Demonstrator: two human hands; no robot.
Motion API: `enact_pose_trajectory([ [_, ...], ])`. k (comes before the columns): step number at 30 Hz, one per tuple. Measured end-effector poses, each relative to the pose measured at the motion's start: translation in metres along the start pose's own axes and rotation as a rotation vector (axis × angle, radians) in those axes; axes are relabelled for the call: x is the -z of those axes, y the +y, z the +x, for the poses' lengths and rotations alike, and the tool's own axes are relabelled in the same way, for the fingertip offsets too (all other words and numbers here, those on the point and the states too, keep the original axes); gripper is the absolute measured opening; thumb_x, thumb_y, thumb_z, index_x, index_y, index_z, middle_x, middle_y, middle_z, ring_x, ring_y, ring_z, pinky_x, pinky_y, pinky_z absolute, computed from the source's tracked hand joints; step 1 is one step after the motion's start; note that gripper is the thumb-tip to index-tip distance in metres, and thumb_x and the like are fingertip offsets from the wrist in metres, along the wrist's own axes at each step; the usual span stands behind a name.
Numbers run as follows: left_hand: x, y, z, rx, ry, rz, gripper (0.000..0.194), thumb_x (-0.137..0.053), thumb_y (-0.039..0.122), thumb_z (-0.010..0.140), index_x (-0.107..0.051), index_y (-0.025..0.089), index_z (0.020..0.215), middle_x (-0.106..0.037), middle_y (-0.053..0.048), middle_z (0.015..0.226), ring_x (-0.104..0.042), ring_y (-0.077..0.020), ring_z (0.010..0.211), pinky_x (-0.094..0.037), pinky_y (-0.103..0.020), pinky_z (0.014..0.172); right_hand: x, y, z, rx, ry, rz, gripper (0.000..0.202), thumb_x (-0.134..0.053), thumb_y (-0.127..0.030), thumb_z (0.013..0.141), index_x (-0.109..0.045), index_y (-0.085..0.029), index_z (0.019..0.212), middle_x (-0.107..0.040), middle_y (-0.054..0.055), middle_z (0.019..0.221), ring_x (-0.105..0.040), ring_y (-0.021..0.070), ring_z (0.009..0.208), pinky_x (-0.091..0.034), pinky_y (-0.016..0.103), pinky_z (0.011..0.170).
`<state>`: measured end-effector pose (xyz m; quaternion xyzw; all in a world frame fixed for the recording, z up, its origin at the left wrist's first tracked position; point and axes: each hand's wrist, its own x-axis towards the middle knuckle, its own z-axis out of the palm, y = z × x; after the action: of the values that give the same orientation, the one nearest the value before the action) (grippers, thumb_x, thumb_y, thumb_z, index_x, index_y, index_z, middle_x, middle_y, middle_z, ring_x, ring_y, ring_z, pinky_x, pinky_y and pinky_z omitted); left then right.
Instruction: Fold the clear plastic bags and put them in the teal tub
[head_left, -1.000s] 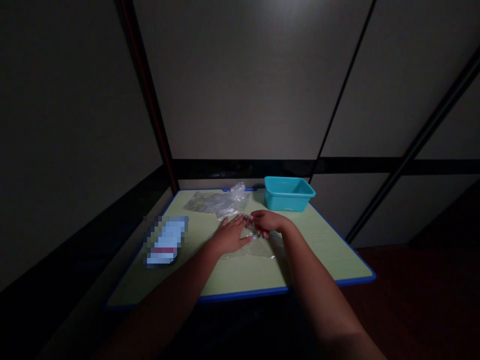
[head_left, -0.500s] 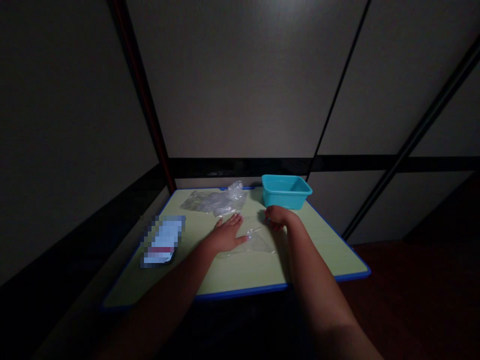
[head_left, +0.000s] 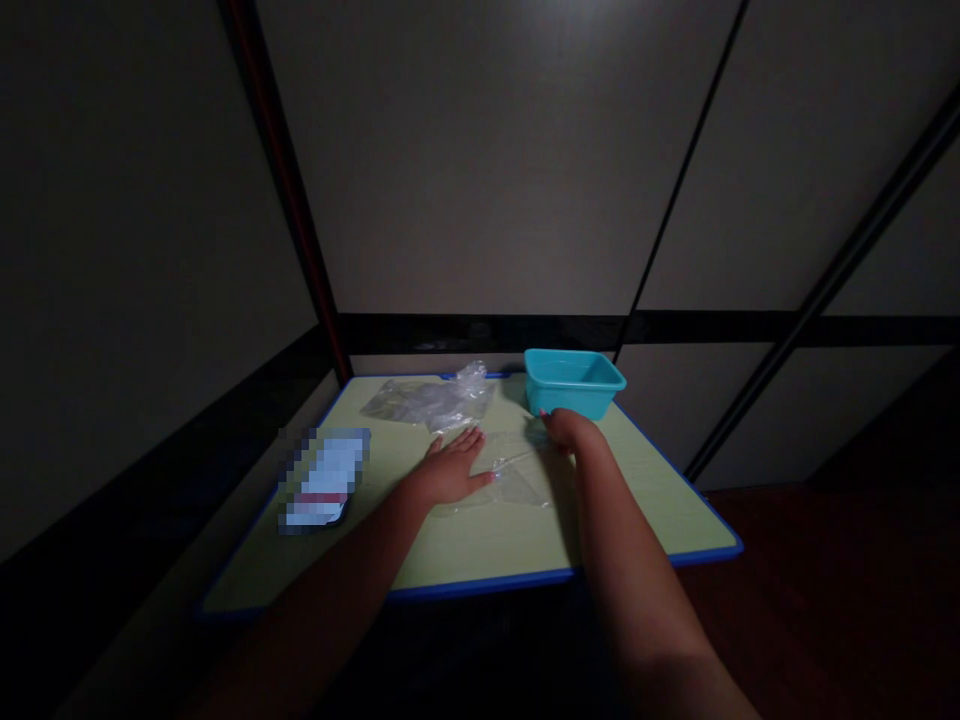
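Note:
A thin clear plastic bag (head_left: 517, 486) lies flat on the table between my hands. My left hand (head_left: 456, 470) rests palm down on its left part, fingers spread. Close to the bag's upper right side, just in front of the turquoise plastic basket (head_left: 574, 400), is my right hand (head_left: 571, 430). Its fingers are curled together, and whatever they hold is hidden. Beyond my left hand lies a crumpled clear plastic bag (head_left: 431, 402), its bunched end standing up on the right.
A phone (head_left: 330, 478), partly blurred out, lies on the left of the pale green table (head_left: 480, 555), which has a blue edge. Panelled wall (head_left: 480, 180) rises directly behind the table, with another wall at the left.
My right hand has shifted slightly to the right, away from the left one. My left hand stays pressed on the flat bag.

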<state>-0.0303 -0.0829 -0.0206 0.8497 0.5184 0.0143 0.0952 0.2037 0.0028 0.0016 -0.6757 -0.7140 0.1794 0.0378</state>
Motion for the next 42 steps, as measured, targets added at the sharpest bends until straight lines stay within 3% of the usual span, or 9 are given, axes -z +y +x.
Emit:
enact_pose_trajectory([
  [4,-0.001,-0.002,0.000,0.012,0.016,0.012,0.072,-0.032,0.060,0.087,-0.015,0.020,0.145,-0.010,-0.011,0.151,-0.008,-0.0246,0.139,-0.009,-0.054,0.106,0.001,-0.001,-0.001,-0.097,0.027,-0.005,0.065,-0.020,-0.053,0.092,-0.064,-0.008,0.108,-0.069,0.017,0.078,-0.067,0.0246,0.078,-0.047,0.032,0.071],
  [9,0.002,-0.003,-0.003,0.028,-0.007,0.008,0.073,-0.032,0.060,0.086,-0.016,0.020,0.145,-0.010,-0.011,0.151,-0.008,-0.0251,0.139,-0.010,-0.053,0.106,0.005,-0.010,-0.009,-0.062,0.102,0.027,0.058,-0.030,-0.052,0.091,-0.065,-0.008,0.105,-0.066,0.021,0.100,-0.062,0.0268,0.095,-0.044,0.032,0.078],
  [13,0.003,-0.002,-0.004,0.045,0.007,-0.045,0.070,-0.030,0.059,0.088,-0.015,0.020,0.145,-0.006,-0.010,0.151,-0.008,-0.0240,0.139,-0.014,-0.049,0.107,0.010,-0.019,-0.015,0.064,0.160,0.117,0.054,-0.028,-0.051,0.092,-0.064,-0.011,0.096,-0.068,0.015,0.088,-0.064,0.0195,0.078,-0.045,0.025,0.068],
  [17,0.004,-0.003,0.000,0.035,0.167,-0.070,0.065,-0.034,0.055,0.088,-0.025,0.021,0.142,-0.016,-0.008,0.151,-0.014,-0.0230,0.138,-0.016,-0.043,0.108,0.013,-0.026,-0.019,0.246,0.307,0.550,0.047,-0.028,-0.052,0.090,-0.056,-0.015,0.098,-0.059,0.001,0.063,-0.052,0.0109,0.051,-0.040,0.020,0.050],
  [21,0.012,-0.007,0.002,0.129,0.390,-0.059,0.050,-0.041,0.046,0.088,-0.049,0.017,0.127,-0.051,-0.011,0.130,-0.042,-0.0231,0.122,-0.029,-0.032,0.103,0.016,-0.031,-0.024,0.387,0.415,1.073,0.045,-0.038,-0.053,0.086,-0.044,-0.021,0.118,-0.039,-0.008,0.054,-0.042,0.0097,0.045,-0.029,0.017,0.041],
  [26,0.025,-0.014,-0.006,0.441,0.416,0.078,0.039,-0.042,0.047,0.086,-0.060,0.016,0.104,-0.060,-0.013,0.105,-0.050,-0.0279,0.108,-0.037,-0.037,0.091,0.020,-0.036,-0.034,0.528,0.277,1.278,0.044,-0.037,-0.047,0.087,-0.042,-0.022,0.123,-0.032,-0.008,0.055,-0.039,0.0091,0.046,-0.026,0.016,0.041],
  [32,0.021,-0.023,-0.007,0.549,0.315,0.093,0.055,-0.055,0.058,0.074,-0.053,0.017,0.110,-0.055,-0.015,0.114,-0.044,-0.0313,0.113,-0.038,-0.039,0.088,0.005,-0.040,-0.033,0.532,-0.199,0.803,0.040,-0.049,-0.051,0.078,-0.061,-0.014,0.085,-0.037,-0.008,0.046,-0.030,0.0066,0.040,-0.024,0.019,0.041],
  [36,0.014,-0.028,-0.001,0.564,0.312,0.061,0.066,-0.061,0.063,0.066,-0.049,0.017,0.113,-0.055,-0.015,0.113,-0.045,-0.0312,0.111,-0.039,-0.038,0.086,-0.008,-0.041,-0.023,0.477,-0.082,0.371,0.025,-0.061,-0.039,0.073,-0.060,-0.014,0.069,-0.048,-0.004,0.052,-0.040,0.0077,0.049,-0.029,0.020,0.047],
  [42,0.011,-0.033,0.003,0.527,0.283,0.083,0.055,-0.062,0.058,0.070,-0.053,0.018,0.106,-0.055,-0.013,0.114,-0.046,-0.0293,0.111,-0.037,-0.035,0.089,-0.014,-0.039,-0.016,0.402,0.082,0.074,0.021,-0.058,-0.035,0.080,-0.065,-0.016,0.080,-0.062,0.003,0.065,-0.049,0.0113,0.056,-0.029,0.022,0.049],
])
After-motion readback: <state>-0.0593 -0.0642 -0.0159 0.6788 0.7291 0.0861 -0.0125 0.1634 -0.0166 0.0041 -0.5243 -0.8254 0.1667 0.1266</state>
